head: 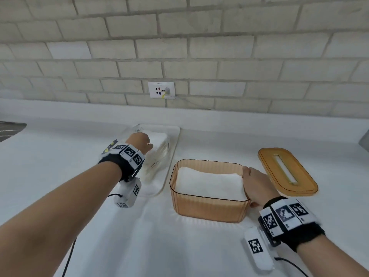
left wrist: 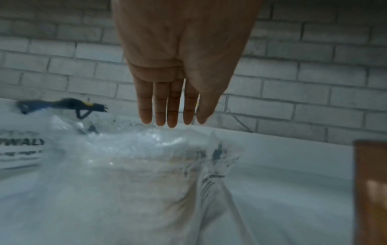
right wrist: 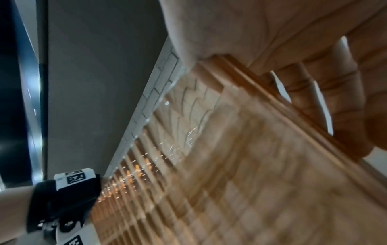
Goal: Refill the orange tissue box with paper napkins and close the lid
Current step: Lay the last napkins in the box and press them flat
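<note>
A white counter (head: pixel 199 246) runs along a pale brick wall (head: pixel 179 47), and everything sits on it. Largest on the counter is the orange tissue box (head: pixel 207 208), a ribbed, see-through tub standing open near the middle, with a stack of white paper napkins (head: pixel 207 182) lying flat inside it. To its left, a white tray (head: pixel 171 156) holds a clear plastic napkin pack (head: pixel 159 150) with dark print on its wrapper. To the right of the box, apart from it, the orange lid (head: pixel 287 172) lies flat with its long slot facing up. The right hand (head: pixel 254 184) grips the right end of the box: the wrist view shows the fingers (right wrist: pixel 326 92) curled over the rim to the inside and the thumb against the ribbed outer wall. The left hand (head: pixel 139 142) reaches over the napkin pack; in its wrist view the fingers (left wrist: pixel 167 106) are straight and held together, tips just above or barely touching the crinkled wrapper, gripping nothing. Smallest, a white wall socket (head: pixel 161 90) sits in the bricks behind the tray, with a thin cable leading from it.
</note>
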{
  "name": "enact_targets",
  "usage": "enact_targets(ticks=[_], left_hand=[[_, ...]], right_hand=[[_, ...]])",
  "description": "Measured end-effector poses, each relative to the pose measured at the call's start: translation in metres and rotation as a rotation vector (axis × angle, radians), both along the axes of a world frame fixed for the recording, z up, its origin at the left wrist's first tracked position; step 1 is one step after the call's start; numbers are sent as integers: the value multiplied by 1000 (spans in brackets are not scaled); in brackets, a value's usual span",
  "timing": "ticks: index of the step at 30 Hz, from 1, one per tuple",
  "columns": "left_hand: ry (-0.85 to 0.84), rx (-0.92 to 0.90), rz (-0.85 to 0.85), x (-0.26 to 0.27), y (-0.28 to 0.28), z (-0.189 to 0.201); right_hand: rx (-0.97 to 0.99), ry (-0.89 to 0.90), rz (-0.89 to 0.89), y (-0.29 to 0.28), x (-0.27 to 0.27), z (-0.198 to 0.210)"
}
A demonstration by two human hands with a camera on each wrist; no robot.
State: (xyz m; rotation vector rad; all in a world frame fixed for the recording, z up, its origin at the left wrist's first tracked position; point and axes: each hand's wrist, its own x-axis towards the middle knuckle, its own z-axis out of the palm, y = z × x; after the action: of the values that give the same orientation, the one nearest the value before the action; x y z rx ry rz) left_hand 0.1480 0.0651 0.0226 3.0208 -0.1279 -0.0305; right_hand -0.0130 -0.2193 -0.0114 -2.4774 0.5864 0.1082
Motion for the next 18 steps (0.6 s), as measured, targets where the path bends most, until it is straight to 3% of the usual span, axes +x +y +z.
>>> enact_targets(ticks=[8, 18], left_hand=[[45, 127, -5, 30, -15, -27], [10, -21, 78, 41, -10, -31]], right_hand=[[-109, -13, 24, 1, 2, -2], [24, -49, 6, -1, 3, -5]])
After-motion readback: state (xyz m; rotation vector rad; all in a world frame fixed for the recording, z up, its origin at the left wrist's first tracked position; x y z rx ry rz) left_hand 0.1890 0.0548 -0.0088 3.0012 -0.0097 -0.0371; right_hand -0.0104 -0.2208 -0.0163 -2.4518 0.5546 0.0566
